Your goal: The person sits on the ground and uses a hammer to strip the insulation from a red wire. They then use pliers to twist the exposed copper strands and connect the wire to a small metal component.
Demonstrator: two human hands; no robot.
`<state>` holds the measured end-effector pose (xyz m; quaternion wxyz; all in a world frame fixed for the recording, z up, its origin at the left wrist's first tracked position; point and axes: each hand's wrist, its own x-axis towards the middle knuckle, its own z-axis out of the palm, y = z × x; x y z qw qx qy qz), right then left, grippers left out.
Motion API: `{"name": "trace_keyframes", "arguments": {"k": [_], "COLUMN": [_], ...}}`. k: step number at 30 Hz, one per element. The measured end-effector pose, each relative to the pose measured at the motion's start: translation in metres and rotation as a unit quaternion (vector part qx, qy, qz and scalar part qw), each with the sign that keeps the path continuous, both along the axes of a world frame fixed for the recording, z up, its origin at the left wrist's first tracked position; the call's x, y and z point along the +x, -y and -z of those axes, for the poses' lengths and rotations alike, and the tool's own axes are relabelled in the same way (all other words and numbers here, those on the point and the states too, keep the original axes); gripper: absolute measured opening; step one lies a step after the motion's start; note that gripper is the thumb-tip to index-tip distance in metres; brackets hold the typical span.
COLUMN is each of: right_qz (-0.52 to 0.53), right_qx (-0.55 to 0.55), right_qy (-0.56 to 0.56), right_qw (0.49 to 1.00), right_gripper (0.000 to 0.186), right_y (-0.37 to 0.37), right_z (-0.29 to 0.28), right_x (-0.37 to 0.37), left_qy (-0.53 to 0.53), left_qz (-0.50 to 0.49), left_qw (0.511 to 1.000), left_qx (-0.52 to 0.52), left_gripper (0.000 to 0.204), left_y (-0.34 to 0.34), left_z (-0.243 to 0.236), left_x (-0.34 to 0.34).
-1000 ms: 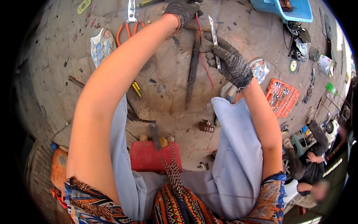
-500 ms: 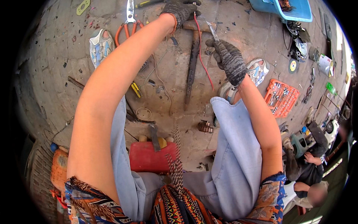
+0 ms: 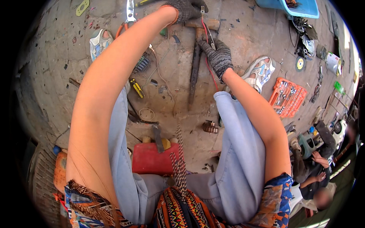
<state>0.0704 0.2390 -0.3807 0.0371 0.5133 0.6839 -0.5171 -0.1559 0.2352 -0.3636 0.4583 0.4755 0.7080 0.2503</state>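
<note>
At the top, my gloved left hand [image 3: 186,10] is closed on a small metal end [image 3: 202,11] of a red wire [image 3: 208,64], which hangs toward my right knee. My gloved right hand [image 3: 216,55] grips a slim silver folding knife [image 3: 210,37] beside that wire, its blade pointing up. Both hands are over a hammer [image 3: 195,74] lying on the paved floor, its head [image 3: 211,23] just below the metal end. Orange-handled shears [image 3: 130,10] lie left of my left hand, partly behind my forearm.
An orange socket set [image 3: 287,97] is right of my right knee, a blue bin [image 3: 300,11] at top right, a red jerrycan [image 3: 152,159] beneath me. A yellow-black tool [image 3: 137,88] and scattered parts lie around. Another person [image 3: 315,171] sits at lower right.
My right hand has shifted left and inward with the knife, bringing it alongside the red wire. My left hand has moved slightly. The other person's hands moved.
</note>
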Motion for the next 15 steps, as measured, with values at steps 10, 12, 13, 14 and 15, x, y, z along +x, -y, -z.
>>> {"name": "trace_keyframes", "arguments": {"k": [10,12,13,14,15], "right_qz": [0.130,0.159,0.172,0.186,0.199], "right_qx": [-0.342,-0.398,-0.415,-0.432,-0.449], "right_qy": [-0.100,-0.110,-0.125,-0.140,-0.155], "right_qw": [0.925,0.897,0.884,0.871,0.857], "right_gripper": [0.026,0.024,0.023,0.022,0.021], "right_y": [-0.003,-0.004,-0.004,-0.004,-0.004], "right_z": [-0.044,-0.045,-0.046,-0.048,-0.050], "right_x": [0.004,0.004,0.003,0.002,0.002], "left_qy": [0.388,0.384,0.378,0.372,0.379], "left_qz": [-0.029,-0.001,0.004,0.008,-0.005], "left_qw": [0.921,0.923,0.926,0.928,0.926], "left_qx": [-0.031,-0.014,-0.009,-0.004,0.003], "left_gripper": [0.044,0.044,0.044,0.044,0.044], "left_y": [0.004,0.003,0.003,0.002,0.003], "left_z": [-0.033,-0.033,-0.029,-0.024,-0.020], "left_x": [0.002,-0.002,-0.003,-0.004,-0.006]}}
